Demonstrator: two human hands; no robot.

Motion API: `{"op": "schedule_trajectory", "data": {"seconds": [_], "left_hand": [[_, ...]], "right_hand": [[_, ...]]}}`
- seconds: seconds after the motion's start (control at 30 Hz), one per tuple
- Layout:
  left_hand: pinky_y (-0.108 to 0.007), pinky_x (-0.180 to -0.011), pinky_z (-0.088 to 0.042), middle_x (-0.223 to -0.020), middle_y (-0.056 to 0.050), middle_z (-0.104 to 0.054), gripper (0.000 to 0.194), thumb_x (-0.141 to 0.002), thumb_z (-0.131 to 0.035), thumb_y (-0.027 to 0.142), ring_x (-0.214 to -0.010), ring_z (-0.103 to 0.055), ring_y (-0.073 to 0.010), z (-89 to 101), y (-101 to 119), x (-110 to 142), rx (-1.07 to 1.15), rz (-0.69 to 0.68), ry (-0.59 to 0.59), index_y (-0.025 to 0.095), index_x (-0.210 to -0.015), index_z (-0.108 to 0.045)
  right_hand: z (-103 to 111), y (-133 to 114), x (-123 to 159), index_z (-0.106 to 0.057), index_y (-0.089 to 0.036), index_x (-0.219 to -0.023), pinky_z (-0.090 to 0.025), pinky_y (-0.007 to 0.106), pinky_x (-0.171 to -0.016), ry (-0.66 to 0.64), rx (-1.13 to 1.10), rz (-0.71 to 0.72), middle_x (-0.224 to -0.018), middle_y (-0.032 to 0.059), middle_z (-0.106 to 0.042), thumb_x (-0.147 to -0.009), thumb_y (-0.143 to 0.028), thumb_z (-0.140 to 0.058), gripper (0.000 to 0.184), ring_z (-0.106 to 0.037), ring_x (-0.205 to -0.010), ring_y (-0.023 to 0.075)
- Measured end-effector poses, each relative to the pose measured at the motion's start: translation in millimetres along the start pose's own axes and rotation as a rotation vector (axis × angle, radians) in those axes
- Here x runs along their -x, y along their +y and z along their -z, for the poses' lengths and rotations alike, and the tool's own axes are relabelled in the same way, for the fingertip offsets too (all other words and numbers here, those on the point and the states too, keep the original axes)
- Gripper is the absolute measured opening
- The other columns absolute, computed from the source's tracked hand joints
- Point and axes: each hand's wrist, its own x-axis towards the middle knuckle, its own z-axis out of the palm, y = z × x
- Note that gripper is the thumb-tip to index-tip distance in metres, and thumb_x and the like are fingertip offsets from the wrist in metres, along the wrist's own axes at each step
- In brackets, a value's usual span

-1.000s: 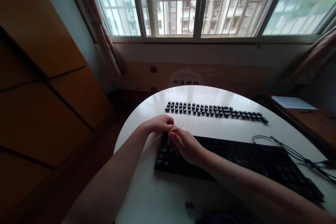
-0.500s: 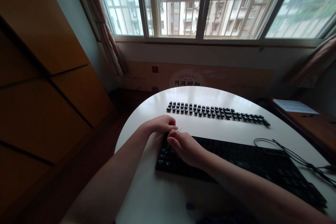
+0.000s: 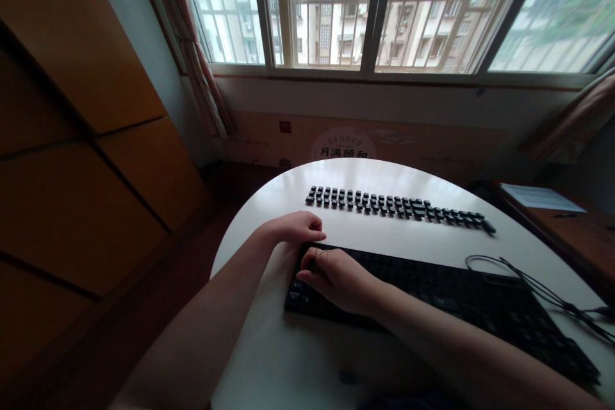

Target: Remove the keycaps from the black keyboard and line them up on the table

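Note:
A black keyboard (image 3: 446,298) lies across the white round table (image 3: 394,243). My right hand (image 3: 336,278) rests over the keyboard's left end, fingers closed on a thin wire keycap puller (image 3: 318,257) that points down at the keys. My left hand (image 3: 295,229) sits curled at the keyboard's top left corner, fingers bent against its edge. Beyond the keyboard, a long double row of loose black keycaps (image 3: 396,203) is laid out on the table.
A black cable (image 3: 533,278) loops on the table at the right. A wooden side table with a paper sheet (image 3: 541,196) stands further right. A wooden cabinet (image 3: 81,141) fills the left. A window and a cardboard box (image 3: 358,141) lie beyond the table.
My right hand has come down from beside my left hand onto the keyboard's left end, bringing the wire puller to the keys. My left hand has stayed put.

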Motion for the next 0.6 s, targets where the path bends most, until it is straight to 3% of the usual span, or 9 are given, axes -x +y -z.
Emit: {"op": "schedule_trajectory", "data": {"seconds": [0.17, 0.47, 0.6], "left_hand": [[-0.026, -0.055, -0.032, -0.064, 0.001, -0.059, 0.036, -0.076, -0.063, 0.053, -0.060, -0.048, -0.0147, 1.1, 0.9, 1.6, 0.022, -0.009, -0.021, 0.017, -0.073, -0.066], [-0.025, -0.053, -0.031, -0.062, 0.002, -0.055, 0.039, -0.075, -0.064, 0.056, -0.060, -0.046, -0.0139, 2.2, 0.6, 4.0, 0.036, -0.038, -0.075, 0.017, -0.069, -0.062], [-0.025, -0.053, -0.031, -0.062, 0.002, -0.054, 0.039, -0.075, -0.064, 0.055, -0.060, -0.046, -0.0137, 2.1, 0.3, 3.4, 0.061, -0.039, -0.068, 0.017, -0.067, -0.059]], "right_hand": [[-2.6, 1.0, 1.2, -0.060, -0.019, -0.088, -0.038, 0.024, -0.056, 0.008, 0.026, 0.037, -0.070, -0.0001, -0.063, -0.095, -0.034, -0.058, 0.017, -0.052, -0.057, 0.0134], [-6.4, 6.9, 4.8, -0.056, -0.020, -0.088, -0.043, 0.028, -0.065, 0.160, -0.051, 0.069, -0.075, 0.0011, -0.063, -0.097, -0.036, -0.054, 0.018, -0.056, -0.063, 0.0157], [-8.0, 6.9, 6.8, -0.052, -0.021, -0.089, -0.041, 0.027, -0.060, 0.315, -0.166, 0.013, -0.066, -0.0017, -0.056, -0.099, -0.040, -0.048, 0.021, -0.050, -0.057, 0.0144]]}}
